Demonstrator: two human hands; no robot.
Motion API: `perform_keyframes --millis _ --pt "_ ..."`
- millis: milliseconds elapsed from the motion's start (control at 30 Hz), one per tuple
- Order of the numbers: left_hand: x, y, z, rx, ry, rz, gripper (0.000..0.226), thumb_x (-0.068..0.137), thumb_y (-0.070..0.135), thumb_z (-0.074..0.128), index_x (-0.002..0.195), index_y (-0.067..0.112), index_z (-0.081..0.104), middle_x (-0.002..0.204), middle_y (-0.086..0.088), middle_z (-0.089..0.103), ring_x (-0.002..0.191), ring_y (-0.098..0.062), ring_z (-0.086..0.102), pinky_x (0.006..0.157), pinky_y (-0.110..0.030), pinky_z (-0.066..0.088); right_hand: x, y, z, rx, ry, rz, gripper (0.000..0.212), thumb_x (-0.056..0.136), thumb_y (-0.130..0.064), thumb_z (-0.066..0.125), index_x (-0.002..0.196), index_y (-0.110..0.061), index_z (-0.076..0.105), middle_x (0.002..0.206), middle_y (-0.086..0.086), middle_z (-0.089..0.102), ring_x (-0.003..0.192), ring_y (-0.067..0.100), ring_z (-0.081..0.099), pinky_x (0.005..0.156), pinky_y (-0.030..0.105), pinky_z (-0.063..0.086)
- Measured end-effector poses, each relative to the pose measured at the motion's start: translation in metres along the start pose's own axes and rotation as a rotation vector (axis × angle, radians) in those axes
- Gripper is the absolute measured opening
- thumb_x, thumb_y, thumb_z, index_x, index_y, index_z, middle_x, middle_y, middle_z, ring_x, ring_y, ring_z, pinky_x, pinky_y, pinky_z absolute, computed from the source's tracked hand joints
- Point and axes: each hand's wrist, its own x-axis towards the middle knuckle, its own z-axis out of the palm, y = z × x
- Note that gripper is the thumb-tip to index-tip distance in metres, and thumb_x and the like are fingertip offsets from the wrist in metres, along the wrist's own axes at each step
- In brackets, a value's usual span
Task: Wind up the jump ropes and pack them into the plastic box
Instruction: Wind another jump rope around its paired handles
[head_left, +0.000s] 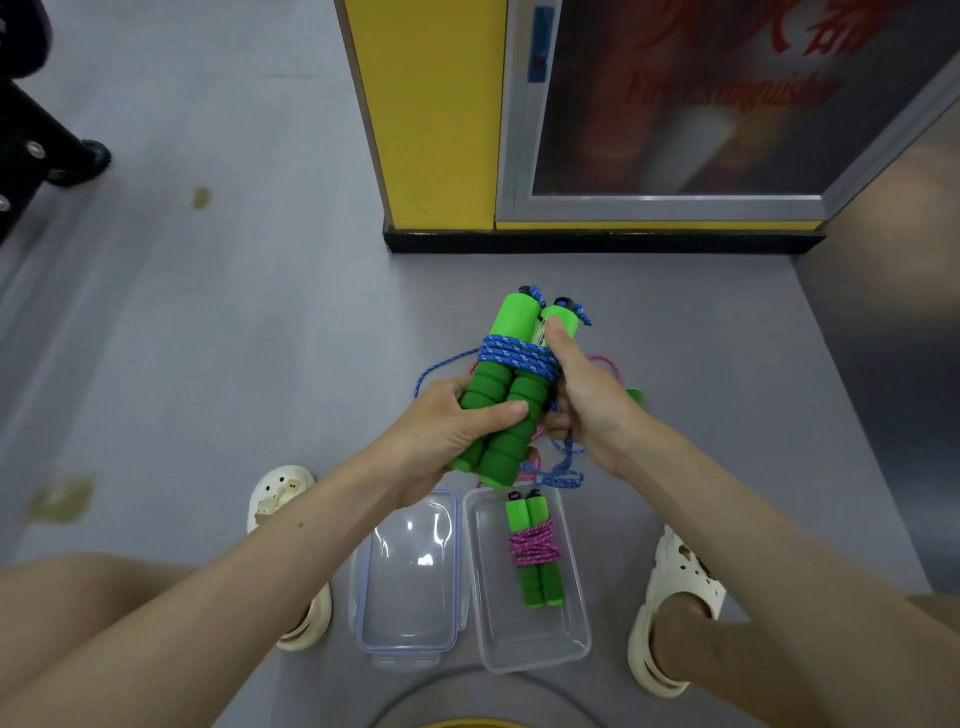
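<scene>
A pair of green foam handles (506, 384) lies side by side in the air, bound near the top by several turns of blue rope (517, 358). My left hand (457, 426) grips the lower part of both handles. My right hand (582, 389) holds their right side, its thumb pressed on the upper handle, with loose blue rope hanging below it. On the floor stands the clear plastic box (540, 644); a wound jump rope with pink cord (535, 548) lies inside. Another pink rope (605, 361) lies on the floor behind my hands, mostly hidden.
The box's clear lid (410, 618) with a blue seal lies left of the box. My feet in white clogs (670, 587) flank both. A yellow pillar (431, 114) and a fire-extinguisher cabinet (675, 104) stand ahead. Black equipment (41, 140) sits far left.
</scene>
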Motion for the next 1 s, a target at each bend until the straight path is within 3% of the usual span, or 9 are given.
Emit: perform_keyframes --millis 133,233,300,333,433,500,700,900,1000 --pt "0.001 0.001 -0.002 0.027 0.037 0.041 0.021 0.085 0.008 0.065 0.106 0.005 0.063 0.091 -0.014 0.072 0.073 -0.025 0.07 0.067 -0.033 0.059 0.006 0.007 0.0 0.064 -0.013 -0.053 0.066 0.083 -0.072 0.039 0.106 -0.015 0.064 0.086 0.016 0.051 0.049 0.014 0.038 0.04 0.023 0.031" --pt "0.002 0.005 -0.005 0.021 0.071 0.078 0.014 0.086 0.006 0.063 0.099 0.008 0.064 0.08 -0.006 0.073 0.07 -0.019 0.069 0.06 -0.028 0.057 0.01 0.007 -0.005 0.045 -0.043 -0.125 0.082 0.079 -0.075 0.031 0.114 -0.009 0.065 0.094 0.018 0.062 0.067 0.019 0.051 0.055 0.029 0.038" --pt "0.002 0.007 -0.009 0.001 0.102 0.08 0.014 0.086 0.007 0.062 0.1 0.006 0.064 0.08 -0.006 0.073 0.069 -0.02 0.069 0.061 -0.029 0.058 0.01 0.006 -0.011 -0.031 -0.067 -0.122 0.086 0.075 -0.076 0.032 0.116 -0.007 0.065 0.089 0.01 0.068 0.074 0.017 0.056 0.061 0.027 0.041" --pt "0.002 0.008 -0.012 -0.005 0.119 0.082 0.015 0.087 0.008 0.062 0.101 0.006 0.064 0.081 -0.006 0.073 0.07 -0.021 0.069 0.063 -0.03 0.058 0.009 0.006 -0.014 -0.059 -0.084 -0.121 0.078 0.08 -0.07 0.037 0.114 -0.006 0.065 0.084 0.008 0.067 0.071 0.016 0.054 0.06 0.024 0.04" --pt "0.001 0.009 -0.018 -0.005 0.16 0.081 0.017 0.087 0.009 0.063 0.104 0.006 0.064 0.084 -0.009 0.072 0.071 -0.022 0.07 0.061 -0.029 0.057 0.004 0.007 -0.02 -0.166 -0.137 -0.142 0.025 0.093 -0.024 0.056 0.105 -0.004 0.064 0.071 0.007 0.06 0.058 0.013 0.047 0.052 0.019 0.039" --pt "0.0 0.009 -0.02 0.021 0.158 0.07 0.019 0.086 0.008 0.064 0.105 0.005 0.063 0.085 -0.01 0.072 0.071 -0.023 0.07 0.058 -0.028 0.056 0.002 0.007 -0.021 -0.234 -0.1 -0.146 0.011 0.091 -0.011 0.059 0.1 -0.011 0.064 0.07 0.009 0.06 0.054 0.011 0.046 0.049 0.016 0.037" --pt "-0.001 0.009 -0.021 0.121 0.169 0.085 0.024 0.085 0.007 0.066 0.108 0.005 0.061 0.088 -0.008 0.07 0.072 -0.019 0.069 0.059 -0.025 0.055 0.003 0.005 -0.015 -0.112 0.012 -0.164 0.026 0.097 -0.009 0.049 0.073 -0.008 0.058 0.054 0.006 0.049 0.032 0.005 0.028 0.041 0.018 0.03" --pt "0.007 0.001 -0.024 0.357 0.383 0.119 0.018 0.081 0.013 0.073 0.091 0.014 0.059 0.093 -0.015 0.069 0.087 -0.033 0.068 0.077 -0.042 0.057 0.0 0.012 -0.009 -0.347 -0.055 -0.169 0.022 0.096 -0.019 0.054 0.076 -0.013 0.062 0.052 0.003 0.054 0.037 0.008 0.037 0.044 0.02 0.033" --pt "0.009 0.0 -0.031 0.59 0.517 0.157 0.022 0.08 0.024 0.074 0.091 0.015 0.057 0.091 -0.009 0.067 0.086 -0.028 0.066 0.079 -0.043 0.055 0.001 0.013 -0.008 -0.416 -0.021 -0.194 0.019 0.09 -0.019 0.062 0.072 -0.014 0.065 0.049 -0.004 0.053 0.039 0.002 0.041 0.046 0.016 0.034"
